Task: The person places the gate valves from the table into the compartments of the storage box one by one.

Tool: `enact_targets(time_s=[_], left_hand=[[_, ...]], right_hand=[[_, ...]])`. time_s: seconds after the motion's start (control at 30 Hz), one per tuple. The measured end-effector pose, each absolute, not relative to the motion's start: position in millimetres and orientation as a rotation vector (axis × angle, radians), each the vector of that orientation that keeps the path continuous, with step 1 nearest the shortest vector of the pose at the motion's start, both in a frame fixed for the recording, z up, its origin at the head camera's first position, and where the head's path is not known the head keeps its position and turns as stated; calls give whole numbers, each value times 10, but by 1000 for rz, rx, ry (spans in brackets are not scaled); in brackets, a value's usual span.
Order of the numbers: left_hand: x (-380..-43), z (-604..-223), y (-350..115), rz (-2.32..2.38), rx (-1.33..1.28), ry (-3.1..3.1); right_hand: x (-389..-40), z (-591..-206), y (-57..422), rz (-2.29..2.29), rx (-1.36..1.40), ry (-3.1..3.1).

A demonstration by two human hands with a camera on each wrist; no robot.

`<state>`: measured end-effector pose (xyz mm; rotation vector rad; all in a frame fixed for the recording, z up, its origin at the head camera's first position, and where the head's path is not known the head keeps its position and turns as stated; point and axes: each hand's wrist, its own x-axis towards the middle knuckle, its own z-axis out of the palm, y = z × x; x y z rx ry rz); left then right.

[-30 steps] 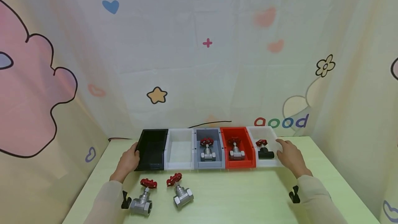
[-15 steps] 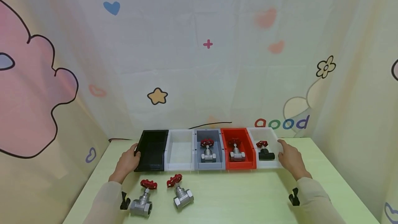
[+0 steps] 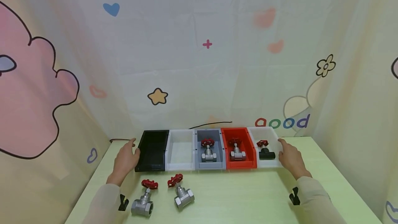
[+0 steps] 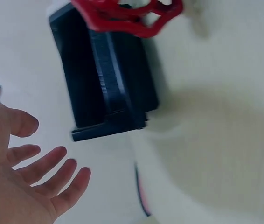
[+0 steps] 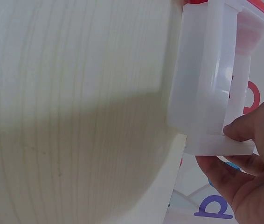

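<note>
Your right hand [image 3: 290, 159] steadies the clear bin [image 3: 269, 149] — thumb on its wall; your left hand [image 3: 125, 159] hovers spread beside the black bin [image 3: 152, 150].

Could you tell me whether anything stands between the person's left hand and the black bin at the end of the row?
Nothing visible does. The left hand hovers open just beside the black bin, with only bare table in the gap. The two loose valves lie nearer the person, clear of that path.
</note>
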<state>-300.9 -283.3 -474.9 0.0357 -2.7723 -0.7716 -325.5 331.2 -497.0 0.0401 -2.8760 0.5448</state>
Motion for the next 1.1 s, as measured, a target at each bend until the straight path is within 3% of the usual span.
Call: enact_targets(time_s=[1.1], left_hand=[[-2144,-4166,-2393,-493,-332,-2679]], right_hand=[[-3256,-4982,3303,516,48,-2884]])
